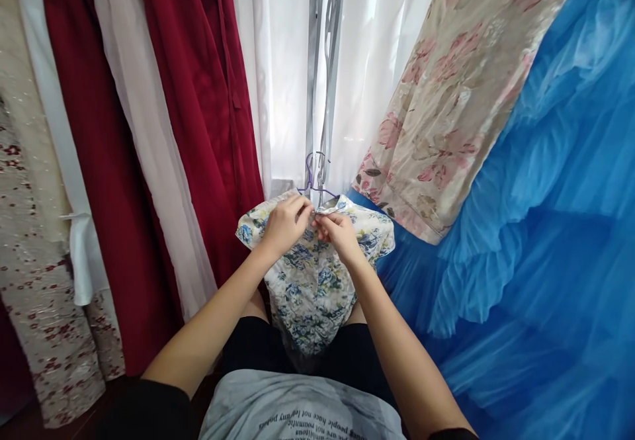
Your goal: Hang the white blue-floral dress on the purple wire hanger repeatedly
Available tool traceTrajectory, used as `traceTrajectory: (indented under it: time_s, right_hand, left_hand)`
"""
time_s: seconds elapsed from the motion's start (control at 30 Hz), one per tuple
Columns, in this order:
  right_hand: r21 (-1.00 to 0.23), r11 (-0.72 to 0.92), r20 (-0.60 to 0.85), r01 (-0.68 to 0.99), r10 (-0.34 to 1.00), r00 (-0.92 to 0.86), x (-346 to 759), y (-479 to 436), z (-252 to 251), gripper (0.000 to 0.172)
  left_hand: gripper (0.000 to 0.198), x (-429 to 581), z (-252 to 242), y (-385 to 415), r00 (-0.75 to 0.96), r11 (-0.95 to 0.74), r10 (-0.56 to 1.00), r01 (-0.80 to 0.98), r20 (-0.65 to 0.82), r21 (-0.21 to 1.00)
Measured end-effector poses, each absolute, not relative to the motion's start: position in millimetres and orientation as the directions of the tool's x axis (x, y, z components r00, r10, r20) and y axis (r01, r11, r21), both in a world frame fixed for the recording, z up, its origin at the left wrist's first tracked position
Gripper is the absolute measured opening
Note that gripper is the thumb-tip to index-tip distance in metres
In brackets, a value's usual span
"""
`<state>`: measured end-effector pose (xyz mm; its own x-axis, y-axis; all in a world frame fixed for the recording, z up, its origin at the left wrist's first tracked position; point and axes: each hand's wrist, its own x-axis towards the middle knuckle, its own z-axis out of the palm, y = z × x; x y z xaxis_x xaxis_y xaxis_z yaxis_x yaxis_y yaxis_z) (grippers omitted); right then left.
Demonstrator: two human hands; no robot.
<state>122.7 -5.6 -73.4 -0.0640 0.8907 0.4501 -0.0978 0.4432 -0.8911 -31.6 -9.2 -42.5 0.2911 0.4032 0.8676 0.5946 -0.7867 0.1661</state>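
A white garment with blue and yellow flowers (317,281) hangs on a purple hanger (311,174) in front of me, its lower part between my legs. My left hand (288,223) pinches the neckline from the left, thumb and index finger together. Close beside it, my right hand (338,233) has its fingers closed on the neckline just right of the middle. The fingertips of both hands nearly meet at the collar. Any small fastener between them is too small to make out.
Dark red dresses (193,96), a pale pink one (143,96) and patterned cloth (49,334) hang on the left. A pink-flowered dress (446,109) and blue tulle (560,261) hang on the right. Behind are a white curtain (282,83) and grey metal poles (315,63).
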Motion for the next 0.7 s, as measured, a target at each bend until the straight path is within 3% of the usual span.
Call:
traceTrajectory:
  time_s: [0.1,0.2,0.27,0.33,0.43,0.7]
  right_hand:
    - [-0.864,0.503,0.502,0.022,0.864,-0.017,123.2,0.9,-83.4,0.025]
    - [-0.872,0.488,0.487,0.039,0.873,-0.012,121.0,-0.4,-100.2,0.027]
    - [-0.885,0.466,0.466,0.008,0.885,-0.013,115.9,-4.4,-112.0,0.028]
    - [-0.9,0.433,0.434,-0.043,0.901,-0.01,107.5,-8.9,-123.0,0.027]
    - [-0.921,0.364,0.369,-0.137,0.93,-0.009,93.3,-14.9,-138.7,0.026]
    - [-0.89,0.215,0.153,-0.401,0.971,0.183,107.6,-35.5,-176.8,0.024]
  left_hand:
    - [0.02,-42.7,-33.0,0.8,0.109,-0.768,0.359,0.599,0.927,0.227]
    - [0.02,-77.3,-29.1,31.3,-0.169,-0.733,0.437,0.503,0.884,0.458]
    - [0.017,-107.0,-38.0,57.9,-0.382,-0.694,0.558,0.272,0.737,0.666]
    - [0.018,-133.6,-56.6,81.6,-0.543,-0.605,0.694,-0.085,0.473,0.791]
    - [0.03,-155.8,-92.7,104.3,-0.59,-0.509,0.763,-0.3,0.262,0.807]
    - [0.032,-120.1,-170.6,106.8,-0.523,-0.408,0.839,-0.425,0.149,0.808]
